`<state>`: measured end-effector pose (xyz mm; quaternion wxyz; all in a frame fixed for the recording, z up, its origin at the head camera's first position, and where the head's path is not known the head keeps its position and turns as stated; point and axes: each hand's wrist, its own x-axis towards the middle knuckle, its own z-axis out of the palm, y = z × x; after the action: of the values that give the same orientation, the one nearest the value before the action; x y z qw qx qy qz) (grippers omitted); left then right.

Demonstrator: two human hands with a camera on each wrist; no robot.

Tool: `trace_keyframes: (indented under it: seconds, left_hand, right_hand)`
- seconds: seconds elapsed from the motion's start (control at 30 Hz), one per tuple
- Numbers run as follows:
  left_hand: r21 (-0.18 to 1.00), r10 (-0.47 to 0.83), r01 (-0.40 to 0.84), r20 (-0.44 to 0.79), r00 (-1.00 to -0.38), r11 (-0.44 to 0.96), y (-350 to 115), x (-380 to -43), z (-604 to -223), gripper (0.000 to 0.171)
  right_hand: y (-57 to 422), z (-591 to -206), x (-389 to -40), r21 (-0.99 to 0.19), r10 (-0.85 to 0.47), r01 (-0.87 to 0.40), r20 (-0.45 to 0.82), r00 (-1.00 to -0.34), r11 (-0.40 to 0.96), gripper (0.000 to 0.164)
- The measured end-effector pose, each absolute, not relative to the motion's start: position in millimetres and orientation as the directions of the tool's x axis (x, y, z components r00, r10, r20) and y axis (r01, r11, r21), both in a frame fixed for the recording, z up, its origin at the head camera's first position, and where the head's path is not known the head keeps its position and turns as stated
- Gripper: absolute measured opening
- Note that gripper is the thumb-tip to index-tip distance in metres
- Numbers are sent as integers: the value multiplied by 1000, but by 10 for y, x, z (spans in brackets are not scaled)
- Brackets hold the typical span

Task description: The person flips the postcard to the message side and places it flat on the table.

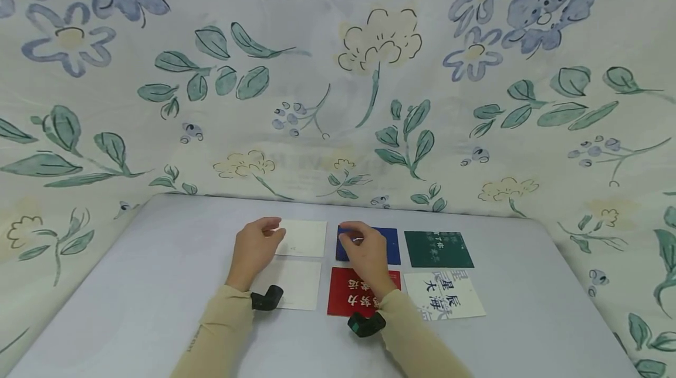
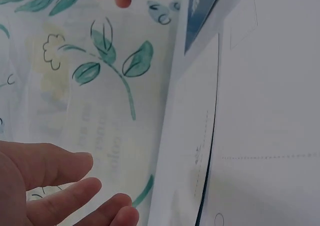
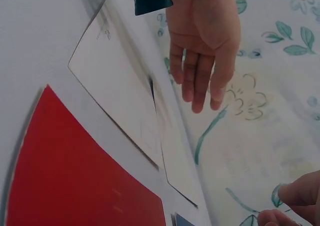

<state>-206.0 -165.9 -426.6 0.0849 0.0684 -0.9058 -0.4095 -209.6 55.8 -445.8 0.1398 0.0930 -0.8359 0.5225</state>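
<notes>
Six square cards lie in two rows on the table. My left hand (image 1: 256, 249) hovers by the left edge of the upper white card (image 1: 303, 238), its fingers loosely bent and holding nothing. Below that card is another white card (image 1: 298, 284). Over the blue card (image 1: 391, 246) hangs my right hand (image 1: 368, 250), thumb and fingers curved with a gap between them and nothing visibly held. Its wrist partly covers the red card (image 1: 343, 296) with white characters. In the right wrist view, the fingers of my right hand (image 3: 295, 201) appear at the lower right corner.
To the right lie a dark green card (image 1: 438, 249) and a white card with blue characters (image 1: 445, 296). The white table (image 1: 158, 284) ends at the back against a flower-patterned cloth (image 1: 317, 73). Each wrist wears a small black device (image 1: 267, 297).
</notes>
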Motion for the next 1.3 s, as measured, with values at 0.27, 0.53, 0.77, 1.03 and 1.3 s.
trace_keyframes:
  seconds: [0.27, 0.53, 0.77, 1.03, 1.3]
  left_hand:
    - [765, -154, 11, 144, -978, 644, -1556, -2028, -4232, 35]
    - [779, -131, 35, 149, -980, 626, -1421, -2012, -4259, 36]
    - [780, -126, 44, 156, -980, 625, -1313, -1981, -4264, 37]
    - [784, -112, 61, 164, -980, 618, -1219, -1967, -4313, 39]
    - [783, -85, 82, 170, -982, 617, -1114, -1975, -4375, 39]
  right_hand:
    - [728, -4442, -2087, -842, 28, -310, 358, -933, 442, 23]
    - [906, -4504, -2096, -814, 97, -291, 388, -916, 503, 25]
    - [1031, -4545, -2116, -824, 135, -268, 379, -915, 499, 26]
    - [1121, -4545, -2115, -828, 164, -198, 327, -931, 525, 29]
    - [1176, -4593, -2128, -833, 202, -153, 301, -932, 532, 32]
